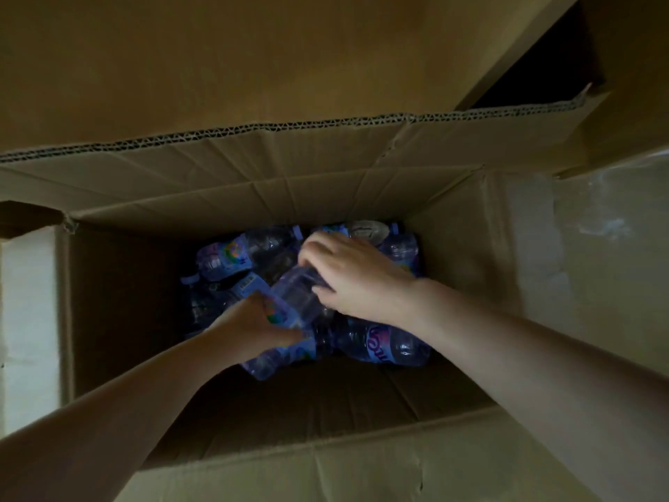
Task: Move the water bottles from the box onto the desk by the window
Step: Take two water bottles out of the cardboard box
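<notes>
Hands deep in open brown cardboard box (pixel 470 226): left hand (pixel 253 326) and right hand (pixel 356 280) fingers both curled round one clear blue-labelled plastic water bottle (pixel 295 295), more bottles (pixel 231 259) heaped beneath.

Head view: the camera on my head looks steeply down, close above the open cardboard box (pixel 470 219), into its interior.

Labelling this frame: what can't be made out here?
- Head view, bottle count: water bottles lie piled in the dim cardboard box, partly covered by both hands.
- Left hand fingertips: hidden under a bottle.
- Labels: blurred, unreadable.
- Desk and window: not in frame.
</notes>
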A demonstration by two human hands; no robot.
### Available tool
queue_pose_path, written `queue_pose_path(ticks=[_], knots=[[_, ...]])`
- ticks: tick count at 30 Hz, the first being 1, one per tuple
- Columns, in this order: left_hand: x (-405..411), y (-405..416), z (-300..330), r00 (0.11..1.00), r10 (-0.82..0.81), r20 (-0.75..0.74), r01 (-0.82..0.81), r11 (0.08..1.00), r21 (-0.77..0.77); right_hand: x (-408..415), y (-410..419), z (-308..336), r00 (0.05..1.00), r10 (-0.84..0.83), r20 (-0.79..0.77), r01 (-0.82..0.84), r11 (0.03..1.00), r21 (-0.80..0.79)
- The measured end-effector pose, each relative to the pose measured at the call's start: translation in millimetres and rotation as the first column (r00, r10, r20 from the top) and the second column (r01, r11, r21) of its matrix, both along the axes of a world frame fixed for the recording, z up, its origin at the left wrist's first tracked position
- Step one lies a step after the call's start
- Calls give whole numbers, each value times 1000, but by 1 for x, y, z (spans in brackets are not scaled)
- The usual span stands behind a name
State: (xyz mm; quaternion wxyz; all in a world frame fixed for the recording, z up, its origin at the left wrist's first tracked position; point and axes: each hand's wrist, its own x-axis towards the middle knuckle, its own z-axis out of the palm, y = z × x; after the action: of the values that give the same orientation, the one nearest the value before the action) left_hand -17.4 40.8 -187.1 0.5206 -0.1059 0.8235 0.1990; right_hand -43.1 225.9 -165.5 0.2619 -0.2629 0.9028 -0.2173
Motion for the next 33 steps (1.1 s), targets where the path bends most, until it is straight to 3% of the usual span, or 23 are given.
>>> queue_pose_path(ticks=[2, 5, 8, 11, 15, 19, 23, 26, 29, 31, 33], knots=[[6, -12, -6, 973, 227, 44, -227, 974, -10, 18, 15, -8, 989, -135, -63, 134, 991, -20], [15, -36, -11, 919, 385, 88, -383, 923, -44, 48, 33, -35, 968, -57, 244, -4, 970, 245], [18, -49, -12, 896, 416, 157, -417, 908, -27, 72, 34, -62, 858, -91, 506, -163, 885, 436], [19, -53, -20, 894, 400, 200, -413, 910, 28, 80, 26, -85, 817, -197, 542, -181, 804, 566], [21, -53, -23, 826, 493, 273, -528, 846, 69, 72, 15, -107, 788, -221, 575, -294, 686, 665], [26, -65, -17, 603, 638, 479, -759, 644, 98, 65, -2, -116, 707, -380, 596, -295, 608, 737], [27, -73, -5, 470, 614, 634, -836, 541, 96, 56, -11, -98, 693, -314, 649, -379, 607, 699], [21, -74, 7, 507, 594, 624, -819, 557, 136, 48, 3, -76, 633, -370, 680, -270, 717, 642], [14, -70, 30, 550, 562, 618, -792, 586, 172, 45, 25, -50, 519, -454, 724, -16, 841, 540], [13, -69, 47, 542, 573, 614, -802, 572, 173, 47, 31, -32, 439, -497, 749, 173, 864, 472], [14, -71, 64, 523, 610, 595, -821, 549, 158, 52, 28, -17, 340, -561, 755, 383, 816, 434]])
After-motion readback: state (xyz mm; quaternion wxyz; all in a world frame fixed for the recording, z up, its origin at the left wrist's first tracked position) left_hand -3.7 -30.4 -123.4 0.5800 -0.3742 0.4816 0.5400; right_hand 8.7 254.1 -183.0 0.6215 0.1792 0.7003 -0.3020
